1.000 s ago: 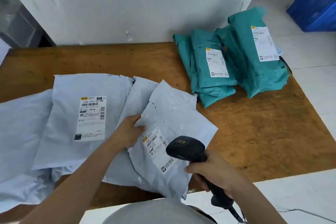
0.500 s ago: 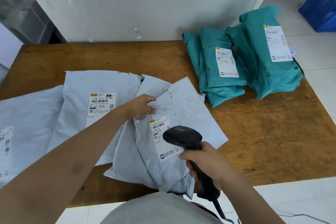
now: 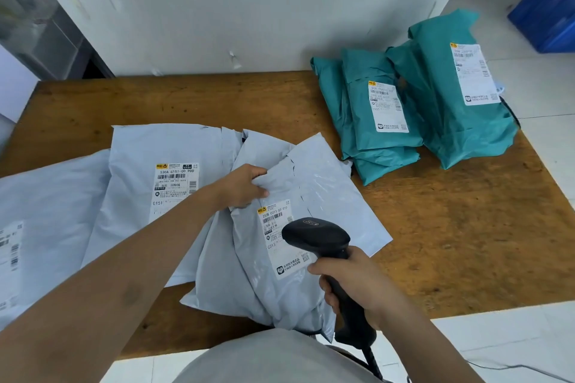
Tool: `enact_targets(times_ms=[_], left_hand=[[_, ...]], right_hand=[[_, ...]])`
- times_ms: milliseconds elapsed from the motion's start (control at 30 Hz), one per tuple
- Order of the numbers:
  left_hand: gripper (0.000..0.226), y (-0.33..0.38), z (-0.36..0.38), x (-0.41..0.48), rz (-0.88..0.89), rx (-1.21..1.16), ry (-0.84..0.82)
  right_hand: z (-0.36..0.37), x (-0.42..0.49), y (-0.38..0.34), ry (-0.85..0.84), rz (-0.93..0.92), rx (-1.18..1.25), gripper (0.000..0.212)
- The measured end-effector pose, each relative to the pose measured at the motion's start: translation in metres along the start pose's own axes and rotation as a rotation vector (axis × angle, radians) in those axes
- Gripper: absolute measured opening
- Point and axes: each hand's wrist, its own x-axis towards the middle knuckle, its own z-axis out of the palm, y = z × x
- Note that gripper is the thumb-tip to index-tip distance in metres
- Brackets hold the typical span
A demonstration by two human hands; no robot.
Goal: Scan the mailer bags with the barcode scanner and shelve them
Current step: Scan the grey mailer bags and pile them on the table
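- Pale grey plastic mailer bag [image 3: 280,295] — my left hand [image 3: 242,185] pinches its top edge, baring the white label [image 3: 273,227].
- Black barcode scanner [image 3: 317,235], clenched in my right hand [image 3: 357,283], aims just above that label.

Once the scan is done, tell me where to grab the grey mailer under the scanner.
Take the grey mailer by its far-left fold, coming from the left, where the left hand pinches it: slack plastic bunches there, clear of the label and scanner.
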Motion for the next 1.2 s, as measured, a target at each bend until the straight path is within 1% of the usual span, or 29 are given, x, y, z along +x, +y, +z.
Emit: enact_targets(times_ms=[300, 400, 467, 500, 567, 600, 633, 667, 733, 833, 933, 1000, 1033, 1100, 1133, 1167, 1200], left_hand=[[0.018, -0.002, 0.001, 0.001, 0.004, 0.001, 0.001], [0.017, -0.001, 0.001, 0.000, 0.002, 0.003, 0.006], [0.014, -0.002, 0.001, 0.000, 0.012, 0.044, 0.030], [0.011, -0.003, 0.003, 0.001, 0.024, 0.099, 0.069], [0.007, -0.005, 0.007, 0.001, 0.025, 0.296, 0.213], [0.015, -0.004, 0.010, -0.001, 0.020, 0.379, 0.304], [0.024, -0.005, 0.013, -0.003, 0.023, 0.408, 0.385], [0.030, -0.004, 0.015, -0.007, 0.025, 0.373, 0.456], [0.032, -0.004, 0.019, -0.019, 0.015, 0.245, 0.572], [0.029, -0.019, 0.027, -0.039, -0.021, 0.132, 0.661], [0.031, -0.029, 0.037, -0.056, -0.106, 0.038, 0.698], [0.020, -0.030, 0.039, -0.056, -0.202, -0.009, 0.709], [0.023, -0.028, 0.038, -0.056, -0.251, -0.050, 0.705], [0.041, -0.025, 0.034, -0.053, -0.320, -0.132, 0.645], [0.045, -0.024, 0.032, -0.050, -0.349, -0.153, 0.588], [0.045, -0.023, 0.029, -0.048, -0.371, -0.161, 0.520], [0.038, -0.022, 0.027, -0.045, -0.385, -0.163, 0.453]], right_hand=[[-0.002, 0.000, 0.001, 0.002, -0.021, 0.010, 0.022], [-0.003, 0.000, 0.001, 0.010, -0.029, 0.009, 0.021], [-0.004, 0.001, 0.001, 0.019, -0.026, 0.026, 0.020], [-0.006, 0.001, 0.001, 0.033, -0.026, 0.033, 0.020], [-0.011, 0.006, 0.004, 0.101, -0.041, 0.028, 0.020], [-0.014, 0.009, 0.006, 0.159, -0.059, 0.009, 0.019], [-0.018, 0.014, 0.009, 0.229, -0.085, -0.023, 0.017], [-0.023, 0.020, 0.012, 0.303, -0.114, -0.063, 0.014], [-0.032, 0.033, 0.020, 0.434, -0.171, -0.138, 0.017], [-0.048, 0.057, 0.034, 0.568, -0.236, -0.208, 0.026], [-0.067, 0.076, 0.048, 0.704, -0.228, -0.301, 0.033], [-0.079, 0.086, 0.058, 0.757, -0.179, -0.361, 0.035], [-0.082, 0.091, 0.062, 0.766, -0.147, -0.408, 0.036], [-0.086, 0.099, 0.069, 0.766, -0.081, -0.512, 0.040], [-0.086, 0.104, 0.071, 0.768, -0.053, -0.560, 0.041], [-0.086, 0.106, 0.071, 0.775, -0.026, -0.608, 0.043], [-0.084, 0.107, 0.070, 0.784, -0.003, -0.654, 0.046]])
